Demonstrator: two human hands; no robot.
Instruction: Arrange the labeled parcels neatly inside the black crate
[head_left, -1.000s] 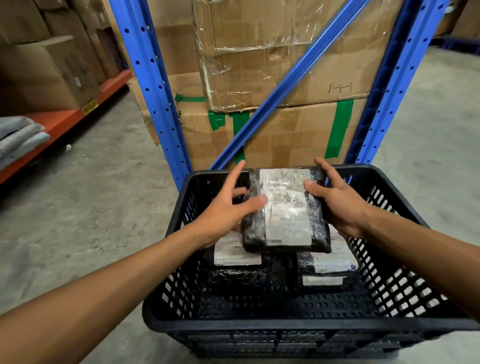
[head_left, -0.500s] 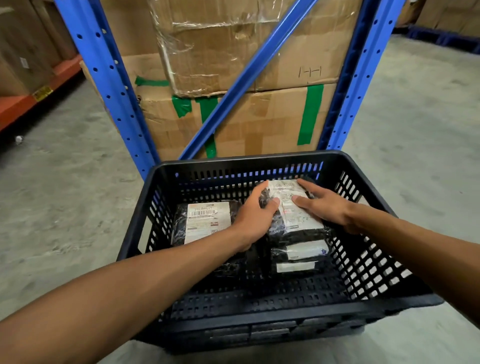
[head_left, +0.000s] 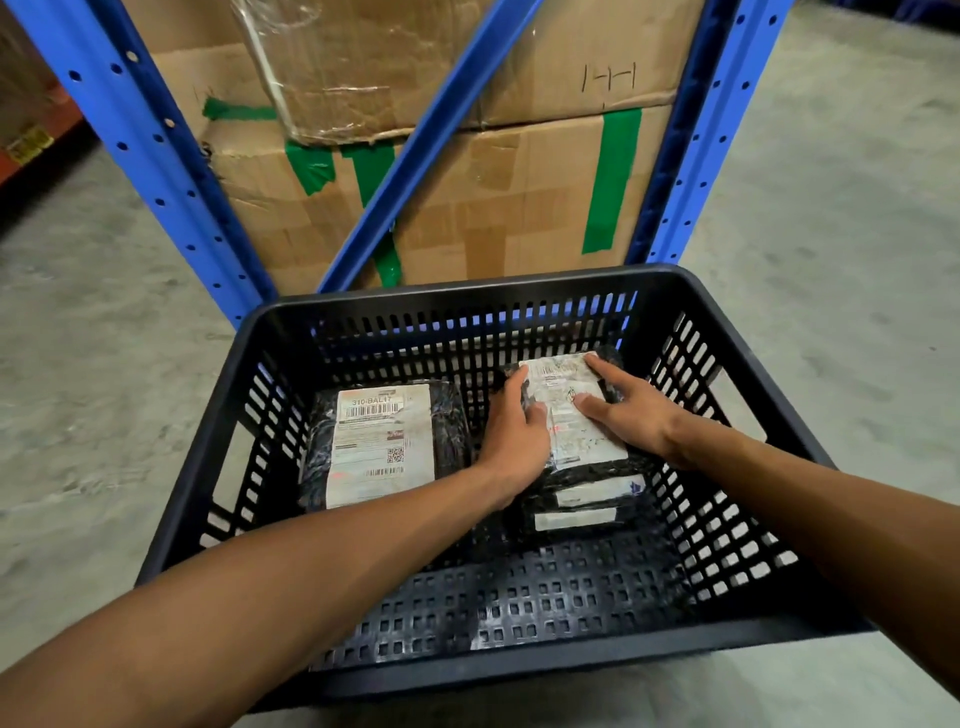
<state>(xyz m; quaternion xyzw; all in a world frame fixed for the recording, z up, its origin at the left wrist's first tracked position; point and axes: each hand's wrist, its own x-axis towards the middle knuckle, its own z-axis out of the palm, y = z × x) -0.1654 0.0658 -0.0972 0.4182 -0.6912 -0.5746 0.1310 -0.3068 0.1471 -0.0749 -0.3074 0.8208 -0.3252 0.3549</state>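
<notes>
A black slotted crate (head_left: 467, 292) stands on the floor in front of me. Inside, at the left, a black-wrapped parcel (head_left: 382, 441) lies flat with its white label up. At the right is a stack of parcels. On the top parcel (head_left: 584, 441) both my hands rest: my left hand (head_left: 514, 441) curls along its left edge, and my right hand (head_left: 634, 415) lies over its right side with the fingers spread on the label. Beneath it, the edges of two lower parcels (head_left: 587, 499) show. The crate's near floor is bare.
Directly behind the crate rises a blue rack upright (head_left: 171, 171), with a diagonal brace (head_left: 415, 156) and a second upright (head_left: 696, 156). Taped cardboard boxes (head_left: 519, 208) fill the rack. Grey concrete floor (head_left: 831, 260) lies on both sides. An orange shelf edge (head_left: 31, 140) is far left.
The parcel held above the crate has come down onto the right stack, with both hands still on it. The view has shifted closer and lower, revealing the left parcel.
</notes>
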